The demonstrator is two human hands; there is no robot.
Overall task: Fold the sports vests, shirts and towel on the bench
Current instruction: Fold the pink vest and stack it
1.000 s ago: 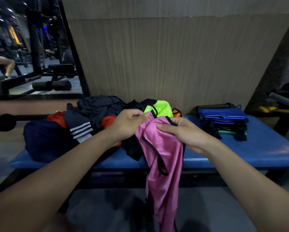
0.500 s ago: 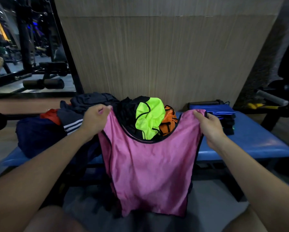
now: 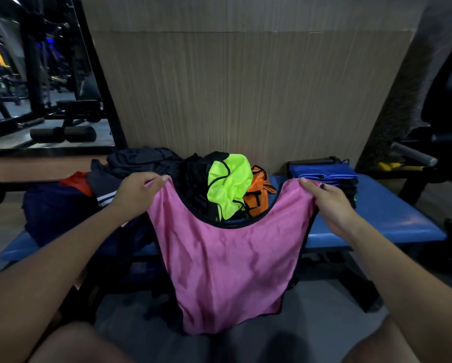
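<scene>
Left hand (image 3: 138, 191) and right hand (image 3: 327, 203) each pinch a pink vest (image 3: 227, 268) strap | level your straps, then fold over the bench (image 3: 392, 218).

A gym is indicated by the blue padded worktop (image 3: 392, 216), black weight machines (image 3: 36, 74) and black foam leg rollers (image 3: 62, 134).

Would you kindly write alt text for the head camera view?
Two hands, left hand and right hand, hold a pink vest up by its shoulder straps before a blue bench. Behind lie unfolded clothes, including a neon yellow vest, and a folded stack at right.
</scene>
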